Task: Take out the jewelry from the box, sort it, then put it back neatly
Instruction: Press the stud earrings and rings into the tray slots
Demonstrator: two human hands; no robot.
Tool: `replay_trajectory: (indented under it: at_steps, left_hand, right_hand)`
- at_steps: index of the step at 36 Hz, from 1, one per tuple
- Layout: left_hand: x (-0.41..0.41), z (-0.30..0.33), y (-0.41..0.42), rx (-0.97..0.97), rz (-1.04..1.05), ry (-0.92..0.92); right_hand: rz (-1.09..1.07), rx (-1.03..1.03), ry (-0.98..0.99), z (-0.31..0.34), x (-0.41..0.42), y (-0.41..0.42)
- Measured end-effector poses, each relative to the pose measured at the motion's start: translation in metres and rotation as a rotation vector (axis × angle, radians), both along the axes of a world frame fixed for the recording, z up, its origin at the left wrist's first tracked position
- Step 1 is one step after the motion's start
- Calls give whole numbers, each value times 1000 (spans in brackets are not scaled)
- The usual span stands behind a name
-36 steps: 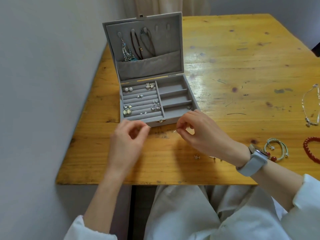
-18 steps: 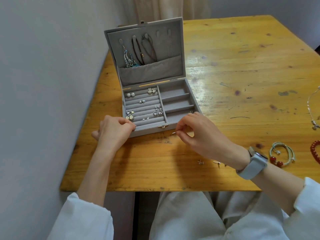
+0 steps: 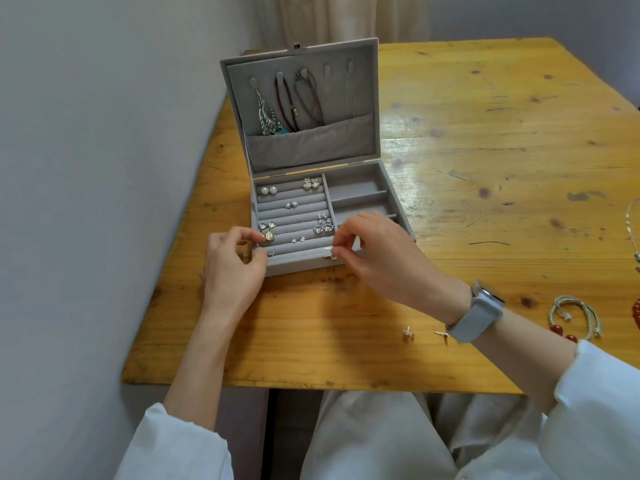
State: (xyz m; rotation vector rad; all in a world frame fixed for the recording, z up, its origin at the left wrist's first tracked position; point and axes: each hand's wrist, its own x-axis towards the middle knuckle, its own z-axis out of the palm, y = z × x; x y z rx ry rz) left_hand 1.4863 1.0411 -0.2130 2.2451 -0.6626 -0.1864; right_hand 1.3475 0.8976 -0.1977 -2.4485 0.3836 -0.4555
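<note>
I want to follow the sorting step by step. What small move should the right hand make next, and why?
Probably lower the right hand and press what it pinches into the front padded row of the jewelry box: its fingertips already hover there, and that row has room.

Red beads [image 3: 636,315] cut by edge

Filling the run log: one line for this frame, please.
phase: returning earrings | left hand: at jewelry box front-left corner | right hand: fingers pinched over front ring row | loose studs on table
</note>
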Motion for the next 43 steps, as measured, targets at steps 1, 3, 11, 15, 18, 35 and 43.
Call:
replay_trajectory:
  at_steps: [1,3,11,15,18,35,43]
  left_hand:
    - [-2,-4,3,-39,-13,-37]
    - [-7,-11,8,-86,-53,-135]
    - [-13,-21,18,-31,-83,-410]
    - [-13,-23,19,2,-48,-432]
    - [-13,-23,19,15,-49,-430]
    - [-14,-26,18,6,-17,-441]
    - [-15,-26,18,12,-18,-458]
  right_hand:
    - [7,-24,-1,0,7,0]
    - [29,-73,2,1,20,1]
    - [209,-410,63,-1,65,10]
    - [272,-551,82,0,74,13]
    - [285,-621,79,-1,76,14]
    - [350,-305,172,2,71,10]
    - [236,-274,69,-8,52,11]
